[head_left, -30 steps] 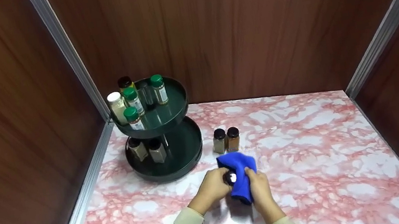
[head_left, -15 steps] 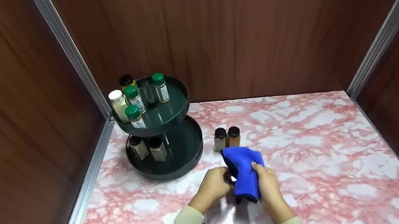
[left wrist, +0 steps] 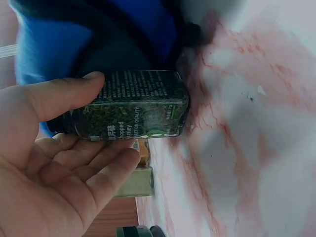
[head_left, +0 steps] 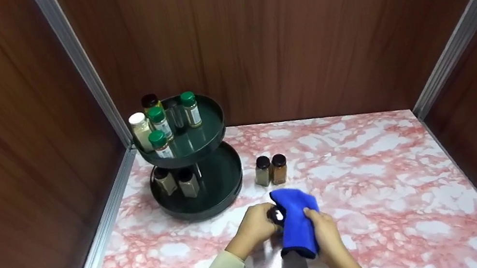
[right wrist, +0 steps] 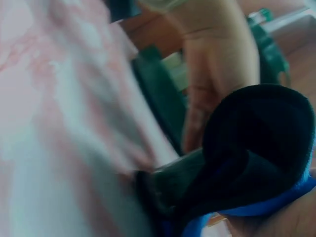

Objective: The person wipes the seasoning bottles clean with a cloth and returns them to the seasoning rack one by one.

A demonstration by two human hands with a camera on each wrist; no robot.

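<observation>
My left hand [head_left: 255,225] grips a square glass jar of chopped parsley [left wrist: 136,111] between thumb and fingers. The jar has a dark cap and stands close over the tabletop, green flakes showing behind a printed label. A blue cloth with black edging [head_left: 299,221] is held by my right hand [head_left: 327,232], thumb on top. In the left wrist view the cloth lies against the jar's far side. The right wrist view shows the cloth's dark underside folded around part of the jar, hiding that part.
A dark green two-tier round rack [head_left: 200,209] stands at the left, with several spice bottles above and two jars [head_left: 188,184] below. Two dark-capped jars, one greenish [head_left: 263,172] and one orange-brown [head_left: 279,170], stand beyond my hands. Wooden panels [head_left: 251,38] enclose the marbled tabletop [head_left: 383,177].
My right hand and the cloth have shifted right, then toward the near edge, along the parsley jar. My left hand keeps its hold and stays nearly in place.
</observation>
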